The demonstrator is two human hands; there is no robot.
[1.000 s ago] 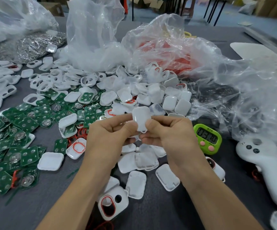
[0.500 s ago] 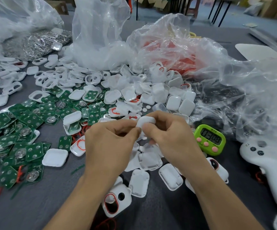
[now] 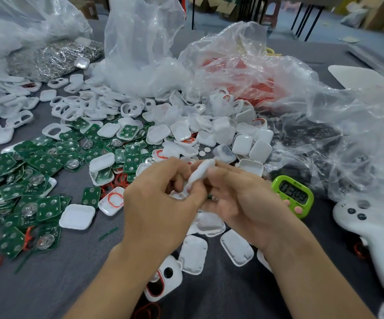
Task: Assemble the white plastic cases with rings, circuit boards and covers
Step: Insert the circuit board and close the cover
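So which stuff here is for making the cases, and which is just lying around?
For the job: white case held by left hand and right hand, green circuit boards, red rings, white covers.
Just lying about: green timer, white controller.

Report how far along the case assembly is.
Done, apparently: a few closed cases lie behind the green timer. In hand: the left hand and right hand pinch one white case, seen edge-on. Left: a heap of green circuit boards, loose covers and empty case halves wait on the table.
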